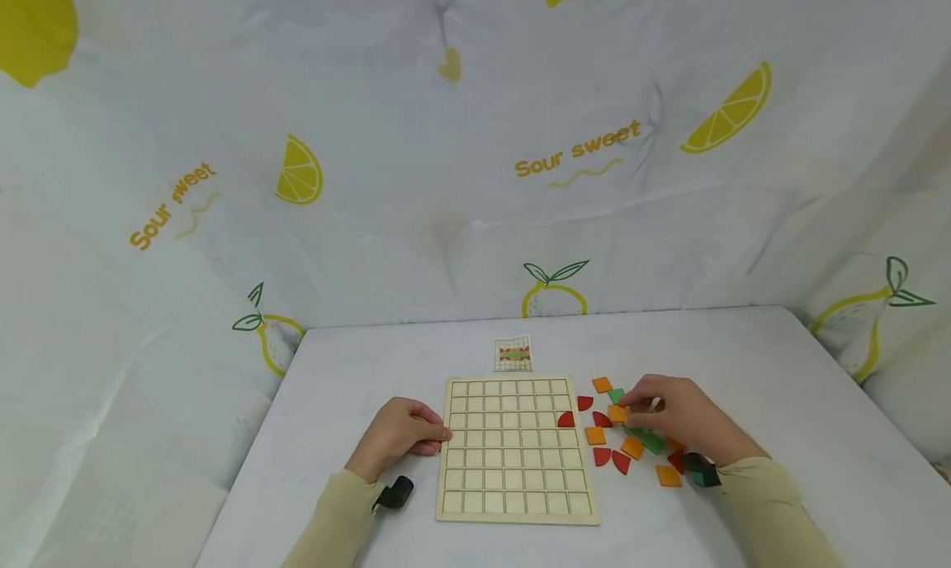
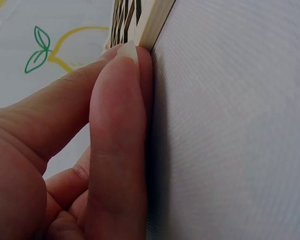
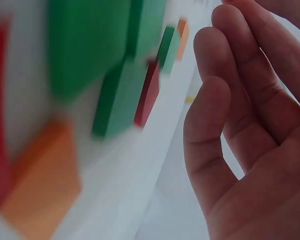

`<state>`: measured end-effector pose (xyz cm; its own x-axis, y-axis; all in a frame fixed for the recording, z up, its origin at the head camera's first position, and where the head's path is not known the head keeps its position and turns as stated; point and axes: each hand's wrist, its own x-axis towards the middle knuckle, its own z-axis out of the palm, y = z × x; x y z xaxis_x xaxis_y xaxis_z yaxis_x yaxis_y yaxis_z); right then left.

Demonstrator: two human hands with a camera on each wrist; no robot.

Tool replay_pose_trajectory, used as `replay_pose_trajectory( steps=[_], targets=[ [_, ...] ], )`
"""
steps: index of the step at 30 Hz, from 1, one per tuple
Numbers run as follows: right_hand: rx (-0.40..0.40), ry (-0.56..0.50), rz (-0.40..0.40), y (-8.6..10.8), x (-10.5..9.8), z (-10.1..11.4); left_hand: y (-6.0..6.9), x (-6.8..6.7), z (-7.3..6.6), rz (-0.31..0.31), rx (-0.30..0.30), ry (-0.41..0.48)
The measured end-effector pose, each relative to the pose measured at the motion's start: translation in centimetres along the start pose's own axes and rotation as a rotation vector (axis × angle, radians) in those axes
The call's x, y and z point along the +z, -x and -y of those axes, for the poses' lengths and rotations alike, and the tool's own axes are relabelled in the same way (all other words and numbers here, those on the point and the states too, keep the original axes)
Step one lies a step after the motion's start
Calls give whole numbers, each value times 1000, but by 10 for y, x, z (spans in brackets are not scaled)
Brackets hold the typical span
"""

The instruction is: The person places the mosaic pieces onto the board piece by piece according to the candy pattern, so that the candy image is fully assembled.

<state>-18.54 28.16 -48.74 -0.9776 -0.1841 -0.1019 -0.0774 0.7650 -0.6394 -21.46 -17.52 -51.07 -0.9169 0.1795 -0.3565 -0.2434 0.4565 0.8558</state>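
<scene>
One left hand (image 1: 401, 429) is pinching the wooden grid board (image 1: 513, 451)'s left edge; right hand (image 1: 678, 411), hold unclear, is bending over flat tiles (image 1: 669, 475).

Head view facing forward, down, wrist views close — board (image 1: 510, 439) in head, left wrist

In the head view, the white tabletop (image 1: 371, 353) is lit softly and evenly, with a faint shadow cast beside the right sleeve (image 1: 773, 510), between four and five o'clock. The left wrist view is dimmer; dark shadow is thrown along the left hand (image 2: 110, 140) at six o'clock. In the right wrist view, the green block (image 3: 90, 40) at eleven o'clock is heavily blurred; the right hand (image 3: 255, 140) at four o'clock is rendered more sharply.
</scene>
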Motion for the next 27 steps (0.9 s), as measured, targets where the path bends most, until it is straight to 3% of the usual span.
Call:
replay_pose_trajectory(
  steps=[6,11,19,27],
  targets=[
    [-92,-61,50,-9,21,26,-1,0,1,4,6,6],
    [-78,-94,83,-9,31,40,-1,1,1,5,2,5],
    [-147,-52,94,-8,38,48,-1,0,-1,1,3,-7],
    [-145,-42,136,-8,44,49,1,0,-1,-1,-1,-7]
  ],
)
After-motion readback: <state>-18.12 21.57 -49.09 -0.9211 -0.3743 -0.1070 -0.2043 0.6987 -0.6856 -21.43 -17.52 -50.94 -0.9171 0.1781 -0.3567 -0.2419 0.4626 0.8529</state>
